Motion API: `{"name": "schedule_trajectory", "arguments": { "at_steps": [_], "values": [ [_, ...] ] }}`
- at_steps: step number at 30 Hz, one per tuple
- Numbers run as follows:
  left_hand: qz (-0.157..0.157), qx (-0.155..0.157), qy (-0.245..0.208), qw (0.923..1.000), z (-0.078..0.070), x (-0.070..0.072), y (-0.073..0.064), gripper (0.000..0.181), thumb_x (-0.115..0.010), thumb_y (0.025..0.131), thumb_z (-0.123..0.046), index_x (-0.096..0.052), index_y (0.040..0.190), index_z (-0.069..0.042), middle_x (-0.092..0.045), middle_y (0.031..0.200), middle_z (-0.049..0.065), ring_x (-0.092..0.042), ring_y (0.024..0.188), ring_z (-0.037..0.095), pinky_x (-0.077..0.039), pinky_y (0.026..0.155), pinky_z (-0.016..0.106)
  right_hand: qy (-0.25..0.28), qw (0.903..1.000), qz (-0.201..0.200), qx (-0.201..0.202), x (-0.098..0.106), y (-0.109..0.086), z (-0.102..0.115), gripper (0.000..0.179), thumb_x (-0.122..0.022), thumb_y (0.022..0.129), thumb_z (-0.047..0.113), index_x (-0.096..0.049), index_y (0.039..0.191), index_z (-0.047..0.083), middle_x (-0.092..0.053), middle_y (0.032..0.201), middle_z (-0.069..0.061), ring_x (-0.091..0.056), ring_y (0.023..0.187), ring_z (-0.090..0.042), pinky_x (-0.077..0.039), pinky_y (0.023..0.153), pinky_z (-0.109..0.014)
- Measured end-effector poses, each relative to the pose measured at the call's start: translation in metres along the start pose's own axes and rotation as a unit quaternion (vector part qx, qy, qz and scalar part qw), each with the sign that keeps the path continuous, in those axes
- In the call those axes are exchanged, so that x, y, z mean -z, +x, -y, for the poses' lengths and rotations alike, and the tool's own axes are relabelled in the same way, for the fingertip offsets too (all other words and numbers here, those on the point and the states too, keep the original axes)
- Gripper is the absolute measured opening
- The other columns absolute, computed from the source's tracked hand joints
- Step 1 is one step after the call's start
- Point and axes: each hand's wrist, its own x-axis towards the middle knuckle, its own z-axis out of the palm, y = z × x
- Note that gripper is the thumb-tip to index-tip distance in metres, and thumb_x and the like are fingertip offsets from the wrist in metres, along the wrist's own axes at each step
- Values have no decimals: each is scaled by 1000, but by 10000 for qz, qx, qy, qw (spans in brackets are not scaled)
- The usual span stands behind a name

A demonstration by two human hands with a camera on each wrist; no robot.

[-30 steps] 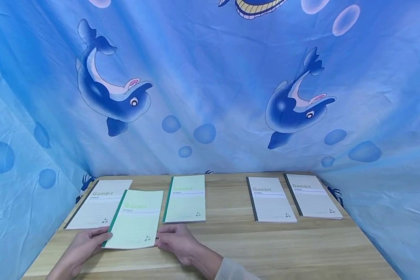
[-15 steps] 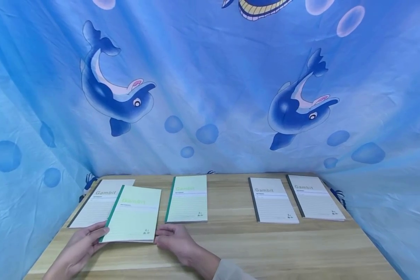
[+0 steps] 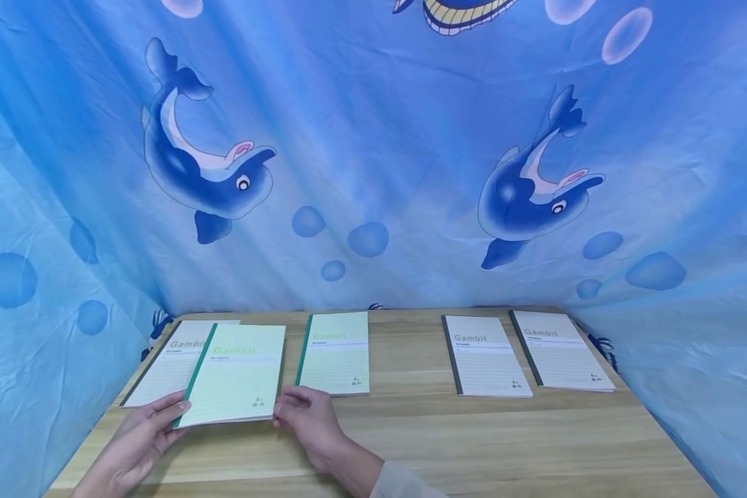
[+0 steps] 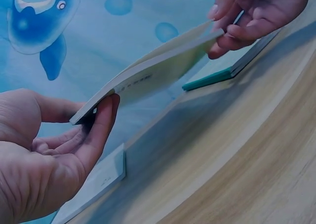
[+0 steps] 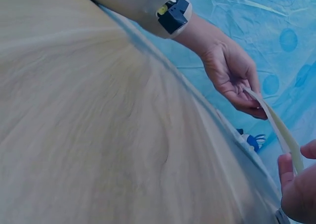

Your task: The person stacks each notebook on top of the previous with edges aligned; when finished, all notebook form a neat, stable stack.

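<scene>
A green-spined "Gambit" notebook (image 3: 239,373) is held above the table, slightly tilted and bowed. My left hand (image 3: 140,432) pinches its lower left corner by the spine, thumb on top and fingers beneath, as the left wrist view shows. My right hand (image 3: 314,422) holds its lower right edge between thumb and fingers. In the left wrist view the held notebook (image 4: 153,66) shows its underside, and its top leaf stands slightly apart from the pages toward the right hand (image 4: 261,17). A dark-spined notebook (image 3: 155,380) lies partly hidden behind it.
Another green-spined notebook (image 3: 333,353) lies just beyond my right hand. Two dark-spined notebooks, one (image 3: 488,356) beside the other (image 3: 560,349), lie at the right of the wooden table (image 3: 504,449). A blue dolphin-print curtain (image 3: 373,152) hangs behind and at the sides.
Both hands have lifted the green-spined notebook up and slightly away from me. It now covers more of the dark-spined one. The other notebooks stay in place.
</scene>
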Motion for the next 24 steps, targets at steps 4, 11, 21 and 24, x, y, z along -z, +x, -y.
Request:
{"name": "schedule_trajectory", "arguments": {
  "at_steps": [4,11,21,24],
  "values": [
    [53,-93,-98,9999,1,-7,0,35,-57,107,-17,-43,138,-11,-67,108,-11,-66,102,0,-59,92,21,31,9995,-164,258,1,0,7,46,-71,87,-5,-60,132,-8,-67,110,-12,-69,84,-16,-64,81,-26],
    [37,-282,117,9995,-5,-36,-1,68,-56,107,-18,-17,159,3,-66,105,-16,-63,101,-3,-58,90,19,-64,9987,-173,465,17,0,18,46,-70,88,-2,-63,133,-3,-64,114,-11,-66,81,-12,-61,78,-22],
    [-187,-405,525,9976,-10,-82,3,79,-60,106,-23,-12,163,4,-65,116,-14,-60,99,-8,-55,88,15,-506,9957,-197,747,49,2,32,48,-67,89,1,-63,136,1,-61,122,-13,-64,82,-12,-58,79,-22],
    [-119,-416,781,9960,-9,-94,10,82,-60,105,-29,-12,163,4,-53,147,15,-58,112,-3,-54,100,17,-506,9947,-352,824,59,1,36,48,-67,88,-1,-63,136,-1,-63,121,-15,-64,83,-12,-58,77,-21]
  ]
}}
